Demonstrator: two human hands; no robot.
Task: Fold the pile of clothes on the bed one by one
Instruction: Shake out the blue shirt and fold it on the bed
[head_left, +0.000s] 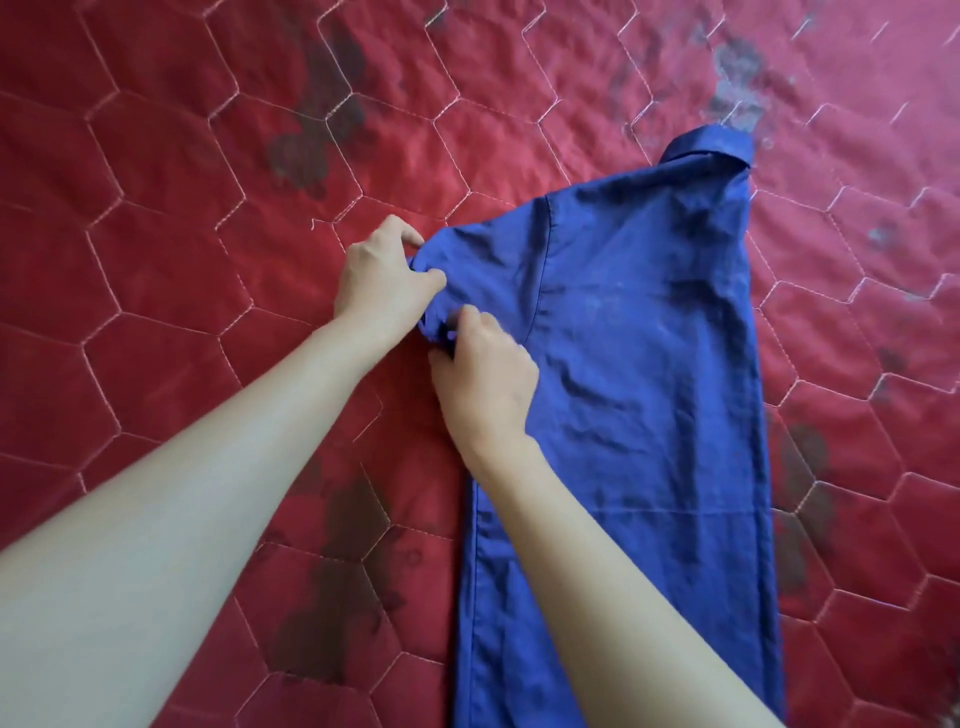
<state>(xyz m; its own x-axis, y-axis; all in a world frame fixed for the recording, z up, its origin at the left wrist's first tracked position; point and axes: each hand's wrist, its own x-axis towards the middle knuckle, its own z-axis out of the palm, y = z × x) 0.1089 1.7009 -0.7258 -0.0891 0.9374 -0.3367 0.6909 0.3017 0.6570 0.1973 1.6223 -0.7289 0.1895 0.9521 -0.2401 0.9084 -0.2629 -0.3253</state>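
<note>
A blue collared shirt (649, 338) lies back-up on the red quilted bed cover (182, 234), its collar at the far end and its body folded into a long strip toward me. One short sleeve sticks out to the left. My left hand (379, 280) grips the bunched end of that sleeve from the left. Just below it, my right hand (483, 379) pinches the sleeve's lower edge with curled fingers. The sleeve's hem is hidden under both hands.
The red cover has white hexagon stitching and dark faded patches (322, 597) in several spots. It spreads out left of the shirt and beyond the collar. No other clothes show in this view.
</note>
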